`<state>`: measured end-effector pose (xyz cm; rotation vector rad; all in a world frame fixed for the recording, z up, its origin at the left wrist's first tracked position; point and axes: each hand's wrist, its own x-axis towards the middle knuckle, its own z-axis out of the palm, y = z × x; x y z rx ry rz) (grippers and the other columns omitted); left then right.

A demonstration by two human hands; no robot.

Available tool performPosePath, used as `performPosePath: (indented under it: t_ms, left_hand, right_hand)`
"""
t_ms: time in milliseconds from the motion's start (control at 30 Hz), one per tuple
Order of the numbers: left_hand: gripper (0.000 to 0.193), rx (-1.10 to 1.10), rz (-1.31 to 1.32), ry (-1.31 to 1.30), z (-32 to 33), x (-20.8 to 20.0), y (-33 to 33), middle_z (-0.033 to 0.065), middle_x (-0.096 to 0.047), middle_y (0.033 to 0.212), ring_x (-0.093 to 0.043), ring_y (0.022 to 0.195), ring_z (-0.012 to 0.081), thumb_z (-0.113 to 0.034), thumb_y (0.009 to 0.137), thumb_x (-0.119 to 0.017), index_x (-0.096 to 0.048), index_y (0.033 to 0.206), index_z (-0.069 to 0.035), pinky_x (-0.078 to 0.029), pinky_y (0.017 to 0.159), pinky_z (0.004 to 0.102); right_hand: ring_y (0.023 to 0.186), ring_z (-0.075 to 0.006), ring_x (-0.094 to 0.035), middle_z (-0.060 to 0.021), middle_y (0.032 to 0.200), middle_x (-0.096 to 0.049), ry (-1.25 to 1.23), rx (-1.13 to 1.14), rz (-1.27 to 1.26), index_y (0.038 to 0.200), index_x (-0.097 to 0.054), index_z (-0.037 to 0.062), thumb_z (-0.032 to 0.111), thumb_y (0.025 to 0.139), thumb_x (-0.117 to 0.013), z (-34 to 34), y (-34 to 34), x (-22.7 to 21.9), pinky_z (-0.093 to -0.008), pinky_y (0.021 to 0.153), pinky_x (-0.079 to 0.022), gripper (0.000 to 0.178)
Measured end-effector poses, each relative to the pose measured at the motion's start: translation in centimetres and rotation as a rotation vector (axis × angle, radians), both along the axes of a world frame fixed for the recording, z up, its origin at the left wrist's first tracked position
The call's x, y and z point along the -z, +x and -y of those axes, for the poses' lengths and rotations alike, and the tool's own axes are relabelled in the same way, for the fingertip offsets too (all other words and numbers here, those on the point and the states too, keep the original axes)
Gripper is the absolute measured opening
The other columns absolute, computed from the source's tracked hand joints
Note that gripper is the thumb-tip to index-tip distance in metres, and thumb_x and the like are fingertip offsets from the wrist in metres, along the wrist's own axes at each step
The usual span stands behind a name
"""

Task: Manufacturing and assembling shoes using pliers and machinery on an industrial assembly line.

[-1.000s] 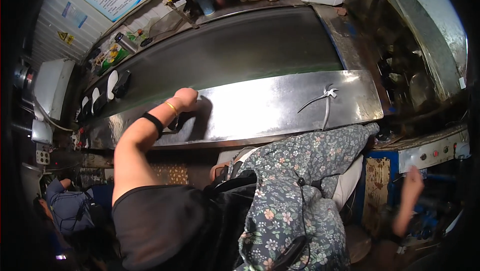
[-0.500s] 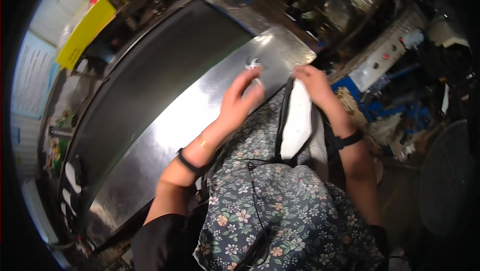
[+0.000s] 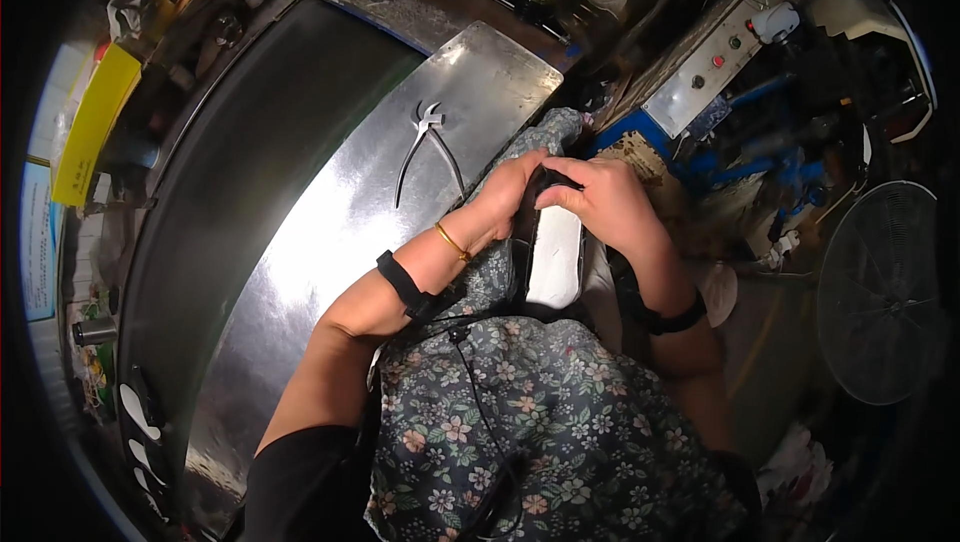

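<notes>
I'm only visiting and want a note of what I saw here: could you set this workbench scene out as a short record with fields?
Right hand: gripping the dark upper end of a white-soled shoe piece
Left hand: at the same end; its grip is partly hidden
Shoe piece: white underside facing up, above the lap
Pliers: lying on the metal plate, handles spread
Beyond the plate: dark flat surface
Lower left: more white-soled pieces
Right side: round fan guard, panel with buttons
Clothing: floral apron

Splayed pliers (image 3: pixel 431 123) lie on the metal bench (image 3: pixel 300 277).
</notes>
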<state>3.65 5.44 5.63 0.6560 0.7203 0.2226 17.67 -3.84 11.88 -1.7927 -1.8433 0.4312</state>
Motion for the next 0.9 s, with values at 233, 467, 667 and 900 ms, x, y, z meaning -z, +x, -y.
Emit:
performPosePath:
  t_ms: [233, 467, 667, 900]
  left_hand:
    - [0.042, -0.193, 0.068, 1.541, 0.7, 1.2, -1.4, 0.0227, -0.058, 0.117, -0.055, 0.11, 0.0393, -0.027, 0.089, -0.061, -0.054, 0.121, 0.0, -0.044, 0.097, 0.0408]
    - [0.045, 0.034, -0.043, 0.871, -2.7, 0.0, -2.1, 0.0114, -0.063, 0.111, -0.06, 0.103, 0.0211, -0.026, 0.09, -0.061, -0.052, 0.128, -0.003, -0.046, 0.091, 0.0317]
    - [0.059, 0.096, -0.013, 0.56, -0.7, 3.6, -3.9, 0.0069, -0.059, 0.113, -0.055, 0.106, 0.0174, -0.019, 0.083, -0.075, -0.047, 0.132, -0.004, -0.043, 0.095, 0.0296]
    - [0.058, 0.136, -0.075, 0.658, -1.5, 5.2, -3.5, 0.0079, -0.058, 0.116, -0.054, 0.108, 0.0174, -0.02, 0.086, -0.073, -0.045, 0.134, -0.003, -0.042, 0.096, 0.0293]
  right_hand:
    - [0.129, -0.02, -0.044, -0.0144, 0.136, -0.049, 0.128, 0.326, -0.809, 0.142, -0.036, -0.0011, 0.009, 0.095, -0.055, 2.7, -4.1, 6.2, -0.0334, 0.107, -0.035, 0.052]
    - [0.076, -0.0064, -0.057, 0.0007, 0.084, -0.066, -0.071, 0.377, -0.939, 0.098, -0.066, -0.0036, 0.02, 0.099, -0.056, 5.8, -1.8, 9.8, -0.0255, 0.07, -0.048, 0.026]
    - [0.099, -0.019, -0.062, -0.0105, 0.111, -0.066, -0.577, 0.556, -1.373, 0.123, -0.059, -0.0022, 0.061, 0.097, -0.039, 5.2, -3.9, 11.1, -0.0308, 0.091, -0.046, 0.071]
    - [0.094, -0.0322, -0.066, -0.0236, 0.097, -0.067, -0.484, 0.339, -0.577, 0.114, -0.06, -0.0049, 0.046, 0.103, -0.027, 4.3, -3.5, 9.9, -0.0394, 0.085, -0.05, 0.062]
